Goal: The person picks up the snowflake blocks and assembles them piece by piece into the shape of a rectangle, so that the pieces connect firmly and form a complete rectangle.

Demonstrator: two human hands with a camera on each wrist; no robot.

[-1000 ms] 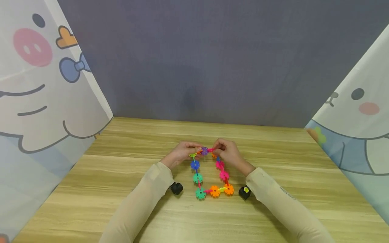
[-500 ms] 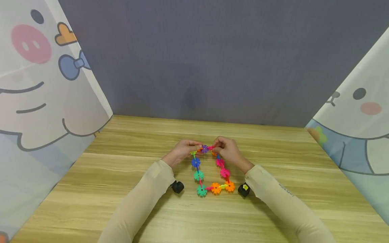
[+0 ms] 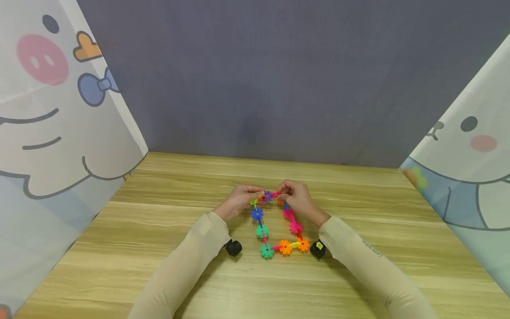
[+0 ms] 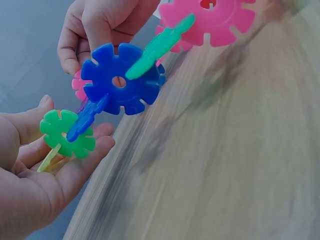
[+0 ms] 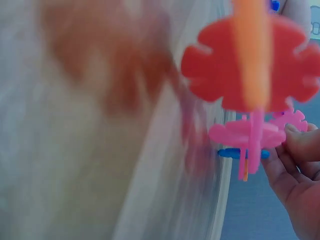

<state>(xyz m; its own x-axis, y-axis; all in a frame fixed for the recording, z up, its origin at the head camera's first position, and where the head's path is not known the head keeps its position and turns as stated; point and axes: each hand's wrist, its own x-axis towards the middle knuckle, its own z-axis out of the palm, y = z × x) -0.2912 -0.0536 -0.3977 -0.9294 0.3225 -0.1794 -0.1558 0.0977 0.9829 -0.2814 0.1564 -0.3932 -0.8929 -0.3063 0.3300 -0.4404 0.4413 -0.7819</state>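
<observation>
Slotted plastic snowflake discs in several colours are linked into a ring, raised at least partly off the table in the head view. My left hand (image 3: pixel 239 199) pinches the ring's far left corner, near a yellow-green disc (image 3: pixel 253 201) and a purple disc (image 3: pixel 268 196). My right hand (image 3: pixel 296 198) pinches a pink disc (image 3: pixel 276 194) at the far right corner between thumb and fingers. In the left wrist view, a blue disc (image 4: pixel 102 75) hangs between both hands. A red disc (image 5: pixel 210 65) looms close in the right wrist view. Fingers hide part of the far side.
The wooden table (image 3: pixel 159 221) runs back to a grey cloth wall (image 3: pixel 255 88). Printed cartoon cloths stand at the left and right. Black wrist cameras, one at the left wrist (image 3: pixel 233 248) and one at the right (image 3: pixel 318 249), flank the ring's near end.
The ring's near end, with the teal and orange discs, has drifted slightly to the right. Both hands keep their grip and have hardly moved.
</observation>
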